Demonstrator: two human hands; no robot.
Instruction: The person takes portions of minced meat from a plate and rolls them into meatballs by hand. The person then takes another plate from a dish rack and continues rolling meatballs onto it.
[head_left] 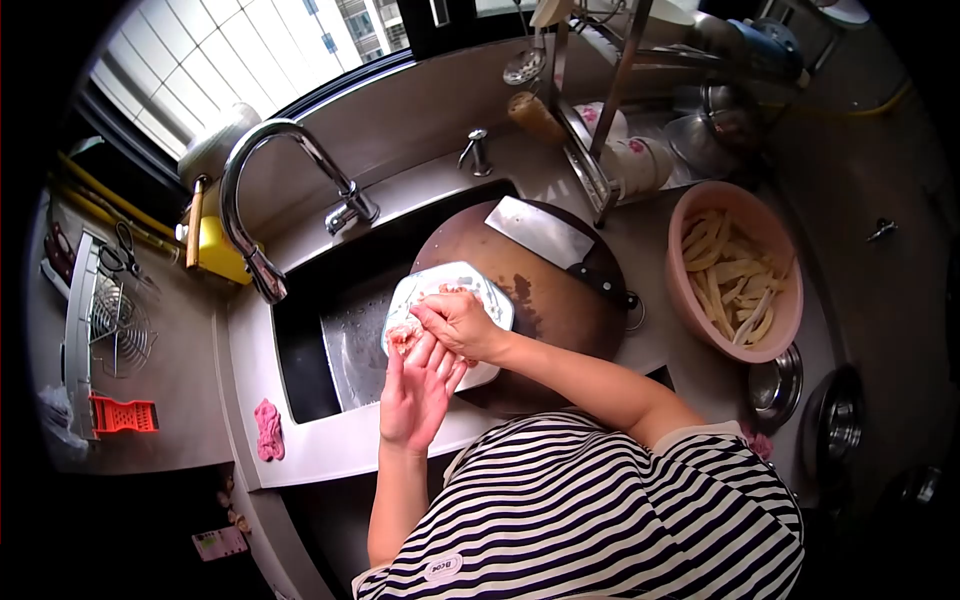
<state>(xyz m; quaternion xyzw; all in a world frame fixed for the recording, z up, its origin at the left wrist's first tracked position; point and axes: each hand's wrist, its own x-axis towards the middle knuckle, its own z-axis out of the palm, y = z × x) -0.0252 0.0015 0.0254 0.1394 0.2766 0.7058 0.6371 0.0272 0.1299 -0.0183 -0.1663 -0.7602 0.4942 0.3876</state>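
While the worktop [252, 430] spreads around the fingers on both sides, the sink [300, 365] lies beneath and to the left of them, partly covered by a round board [565, 315], probably laid across it so that drips fall where they can drain. Well to the right of the fingers is a pink basin [690, 325], its pale strips [722, 262] apparently heaped there to leave the board free. Left of and beyond the fingers, the tap [280, 128] arches over the sink. Directly under them, a white plate [484, 374] overlaps the board's left side, likely to catch scraps. To their right and beyond, the cleaver [545, 238] lies flat, handle toward the right arm, seemingly within reach. The left hand [420, 400] is palm up, fingers straight and side by side, thumb apart; the right hand [462, 325] curls its fingers together over them, and whether they grip anything is hidden. Minced meat [403, 338] shows at the left thumb's tip, over the plate. Nearer the body, a patch [443, 568] on the shirt [600, 510] bears upside-down letters, perhaps including a B, too small to read surely.
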